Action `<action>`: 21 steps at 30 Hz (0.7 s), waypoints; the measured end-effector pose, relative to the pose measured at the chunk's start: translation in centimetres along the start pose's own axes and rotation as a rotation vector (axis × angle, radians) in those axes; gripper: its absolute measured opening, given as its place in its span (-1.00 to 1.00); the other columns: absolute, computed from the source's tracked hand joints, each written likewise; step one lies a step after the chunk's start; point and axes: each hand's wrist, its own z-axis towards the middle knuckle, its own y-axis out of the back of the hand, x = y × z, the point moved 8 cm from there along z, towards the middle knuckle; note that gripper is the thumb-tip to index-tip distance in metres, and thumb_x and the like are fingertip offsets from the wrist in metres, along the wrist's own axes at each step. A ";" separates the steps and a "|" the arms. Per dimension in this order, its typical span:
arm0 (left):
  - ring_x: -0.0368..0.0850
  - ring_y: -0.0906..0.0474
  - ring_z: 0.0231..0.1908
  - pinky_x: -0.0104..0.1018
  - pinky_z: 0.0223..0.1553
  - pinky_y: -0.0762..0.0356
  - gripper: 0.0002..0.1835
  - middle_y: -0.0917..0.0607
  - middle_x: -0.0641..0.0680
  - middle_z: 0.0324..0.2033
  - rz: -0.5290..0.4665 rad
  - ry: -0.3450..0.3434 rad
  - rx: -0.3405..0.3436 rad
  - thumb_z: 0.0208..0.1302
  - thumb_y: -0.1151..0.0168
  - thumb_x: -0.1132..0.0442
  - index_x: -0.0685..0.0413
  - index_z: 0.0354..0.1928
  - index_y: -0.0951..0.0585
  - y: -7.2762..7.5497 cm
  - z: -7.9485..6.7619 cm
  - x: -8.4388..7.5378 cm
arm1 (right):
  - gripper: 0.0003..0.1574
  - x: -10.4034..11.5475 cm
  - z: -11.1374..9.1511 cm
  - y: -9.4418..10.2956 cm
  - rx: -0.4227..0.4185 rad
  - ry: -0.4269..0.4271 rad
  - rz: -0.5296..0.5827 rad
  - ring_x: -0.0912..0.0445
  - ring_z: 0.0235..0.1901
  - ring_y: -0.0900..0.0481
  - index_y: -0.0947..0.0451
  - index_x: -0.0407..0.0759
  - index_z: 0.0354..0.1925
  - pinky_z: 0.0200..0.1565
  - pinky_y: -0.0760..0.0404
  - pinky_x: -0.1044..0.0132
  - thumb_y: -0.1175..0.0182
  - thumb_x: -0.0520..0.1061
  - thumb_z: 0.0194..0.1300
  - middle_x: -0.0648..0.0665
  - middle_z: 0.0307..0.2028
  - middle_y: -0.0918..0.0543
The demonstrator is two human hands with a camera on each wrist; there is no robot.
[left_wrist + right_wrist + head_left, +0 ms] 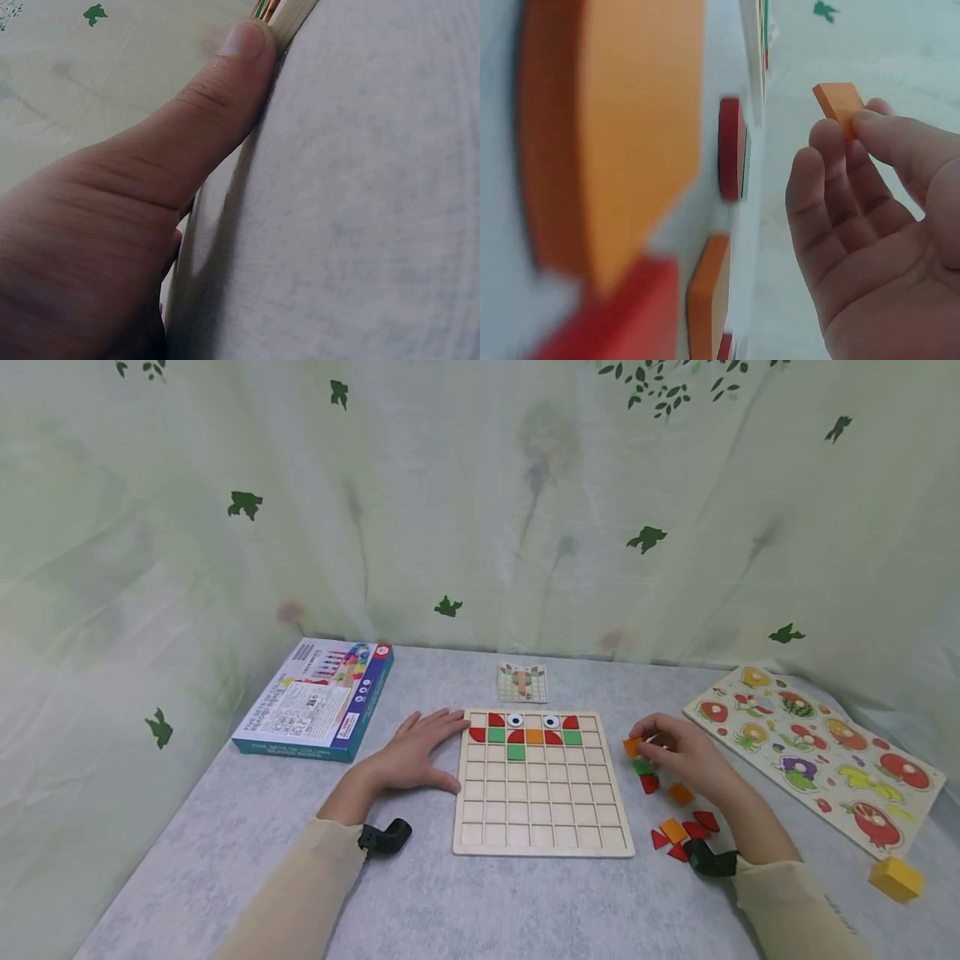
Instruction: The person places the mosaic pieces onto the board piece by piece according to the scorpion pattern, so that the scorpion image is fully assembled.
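One orange tile [838, 106] is pinched between the thumb and fingers of the right hand [681, 756], just to the right of the grid board [543, 842]. The left hand [418, 750] is spread, its thumb and fingertips touching the board's left edge.

Eleven pieces sit on the board, all toward its far side: two eye tiles [514, 721], five red pieces [477, 736], three green squares [572, 737] and one orange square [534, 737]. Four are in the far row, six in the next and one green in the third.

Loose on the bench [420, 902], beneath and near the right forearm, are two orange squares [681, 793], one green piece [642, 767] and at least five red ones [649, 785]; some may be hidden.

Beyond the board lies one pattern card [522, 683]. One box [311, 702] rests at the far left; at the right are one fruit puzzle board [813, 752] and one yellow block [897, 879]. Each wrist carries one black device [386, 837].
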 end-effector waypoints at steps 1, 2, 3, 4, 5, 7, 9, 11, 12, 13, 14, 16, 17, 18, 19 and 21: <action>0.04 0.18 0.61 0.20 0.57 0.42 0.17 -0.09 -0.04 0.59 0.001 0.005 0.002 -0.08 -0.45 -0.41 -0.23 0.56 -0.16 0.0 0.0 0.1 | -0.78 0.3 0.1 -0.3 0.002 0.012 0.000 0.01 -0.24 -0.57 -0.54 -0.08 0.02 -0.28 -0.66 0.35 -0.20 -0.12 0.43 -0.15 -0.10 -0.67; 0.04 0.18 0.61 0.20 0.57 0.42 0.17 -0.09 -0.04 0.59 0.003 0.007 0.002 -0.09 -0.45 -0.41 -0.23 0.56 -0.15 0.0 -0.1 0.1 | -0.78 0.5 0.3 -0.5 0.006 0.019 -0.001 0.01 -0.22 -0.57 -0.55 -0.08 0.01 -0.28 -0.65 0.37 -0.21 -0.14 0.42 -0.14 -0.09 -0.67; 0.04 0.18 0.61 0.20 0.57 0.42 0.18 -0.09 -0.04 0.59 0.005 0.007 0.002 -0.09 -0.44 -0.42 -0.23 0.56 -0.15 -0.1 0.0 0.1 | -0.78 0.7 0.3 -0.8 0.010 0.025 0.003 0.01 -0.21 -0.57 -0.56 -0.07 0.01 -0.27 -0.65 0.38 -0.22 -0.16 0.41 -0.13 -0.08 -0.66; 0.03 0.18 0.61 0.19 0.57 0.43 0.18 -0.09 -0.05 0.59 0.005 0.010 0.004 -0.09 -0.45 -0.42 -0.23 0.56 -0.15 -0.1 0.0 0.1 | -0.77 0.9 0.4 -1.0 0.014 0.031 0.005 0.01 -0.19 -0.57 -0.56 -0.06 0.02 -0.26 -0.65 0.38 -0.23 -0.17 0.40 -0.12 -0.06 -0.66; 0.03 0.18 0.61 0.20 0.57 0.43 0.18 -0.09 -0.05 0.59 0.003 0.009 0.002 -0.09 -0.45 -0.41 -0.22 0.56 -0.16 -0.1 0.0 0.1 | -0.76 1.2 0.4 -1.3 0.019 0.042 0.009 0.00 -0.16 -0.57 -0.57 -0.07 0.02 -0.25 -0.66 0.39 -0.24 -0.19 0.39 -0.13 -0.04 -0.66; 0.02 0.19 0.61 0.18 0.57 0.43 0.18 -0.09 -0.06 0.59 0.004 0.013 0.003 -0.10 -0.45 -0.41 -0.23 0.56 -0.15 -0.2 0.0 0.1 | -0.73 1.6 0.6 -1.7 0.032 0.057 0.025 -0.01 -0.14 -0.57 -0.57 -0.09 0.04 -0.24 -0.67 0.38 -0.24 -0.20 0.38 -0.14 -0.02 -0.66; 0.02 0.19 0.61 0.18 0.57 0.43 0.18 -0.09 -0.06 0.59 0.004 0.012 0.000 -0.09 -0.46 -0.41 -0.23 0.56 -0.15 -0.2 0.1 0.2 | -0.70 2.1 0.7 -2.2 0.045 0.062 0.037 -0.02 -0.13 -0.57 -0.57 -0.11 0.06 -0.24 -0.67 0.37 -0.24 -0.21 0.38 -0.15 0.00 -0.66; 0.03 0.18 0.61 0.19 0.57 0.42 0.18 -0.10 -0.04 0.59 0.005 0.007 -0.004 -0.09 -0.46 -0.41 -0.22 0.56 -0.16 -0.2 0.1 0.2 | -0.69 2.4 0.9 -2.7 0.059 0.057 0.045 -0.02 -0.12 -0.58 -0.57 -0.12 0.08 -0.25 -0.67 0.35 -0.23 -0.22 0.38 -0.15 0.02 -0.66; 0.04 0.17 0.61 0.20 0.57 0.42 0.18 -0.10 -0.04 0.58 0.007 0.004 -0.005 -0.09 -0.46 -0.41 -0.22 0.56 -0.16 -0.2 0.1 0.2 | -0.67 2.5 1.0 -2.9 0.068 0.051 0.050 -0.03 -0.12 -0.57 -0.57 -0.12 0.10 -0.24 -0.67 0.33 -0.22 -0.22 0.38 -0.15 0.02 -0.66; 0.04 0.17 0.61 0.19 0.57 0.42 0.18 -0.10 -0.04 0.59 0.010 0.005 -0.004 -0.09 -0.45 -0.41 -0.22 0.56 -0.16 -0.2 0.1 0.2 | -0.67 2.7 1.1 -3.1 0.074 0.048 0.046 -0.02 -0.11 -0.57 -0.57 -0.12 0.11 -0.22 -0.67 0.32 -0.22 -0.23 0.38 -0.15 0.03 -0.66; 0.03 0.17 0.61 0.19 0.57 0.42 0.18 -0.10 -0.05 0.59 0.012 0.007 -0.003 -0.09 -0.45 -0.41 -0.23 0.56 -0.16 -0.2 0.1 0.2 | -0.66 2.8 1.3 -3.3 0.082 0.044 0.039 -0.02 -0.10 -0.57 -0.57 -0.10 0.12 -0.20 -0.67 0.31 -0.21 -0.23 0.39 -0.13 0.04 -0.66; 0.05 0.16 0.61 0.21 0.57 0.41 0.18 -0.11 -0.03 0.58 0.013 0.003 -0.006 -0.09 -0.45 -0.41 -0.21 0.56 -0.16 -0.2 0.0 0.1 | -0.65 3.1 1.5 -3.7 0.093 0.033 0.034 -0.01 -0.09 -0.57 -0.57 -0.06 0.12 -0.15 -0.65 0.29 -0.20 -0.23 0.39 -0.11 0.06 -0.65; 0.05 0.16 0.61 0.21 0.57 0.41 0.18 -0.11 -0.03 0.58 0.012 0.003 -0.006 -0.10 -0.45 -0.41 -0.21 0.56 -0.17 -0.2 0.0 0.1 | -0.65 3.3 1.7 -3.9 0.097 0.031 0.032 0.00 -0.08 -0.57 -0.58 -0.05 0.12 -0.12 -0.65 0.28 -0.20 -0.23 0.39 -0.11 0.06 -0.65; 0.04 0.17 0.61 0.20 0.57 0.42 0.18 -0.10 -0.04 0.58 0.011 0.006 -0.004 -0.10 -0.45 -0.41 -0.22 0.56 -0.16 -0.2 0.0 0.1 | -0.65 3.5 1.8 -4.1 0.099 0.037 0.025 0.00 -0.08 -0.58 -0.58 -0.04 0.11 -0.10 -0.65 0.28 -0.20 -0.23 0.38 -0.11 0.06 -0.66; 0.03 0.18 0.61 0.19 0.57 0.42 0.18 -0.10 -0.05 0.59 0.012 0.009 -0.002 -0.10 -0.45 -0.42 -0.23 0.56 -0.16 -0.2 0.0 0.1 | -0.65 3.8 2.0 -4.2 0.099 0.047 0.016 0.01 -0.08 -0.58 -0.59 -0.03 0.11 -0.10 -0.65 0.29 -0.20 -0.23 0.38 -0.11 0.06 -0.66; 0.04 0.17 0.61 0.20 0.57 0.42 0.18 -0.10 -0.04 0.58 0.008 0.005 -0.005 -0.10 -0.46 -0.41 -0.21 0.56 -0.16 -0.2 0.0 0.2 | -0.65 4.3 2.3 -4.6 0.101 0.058 0.017 0.02 -0.09 -0.58 -0.59 -0.05 0.11 -0.09 -0.65 0.31 -0.22 -0.23 0.38 -0.12 0.06 -0.66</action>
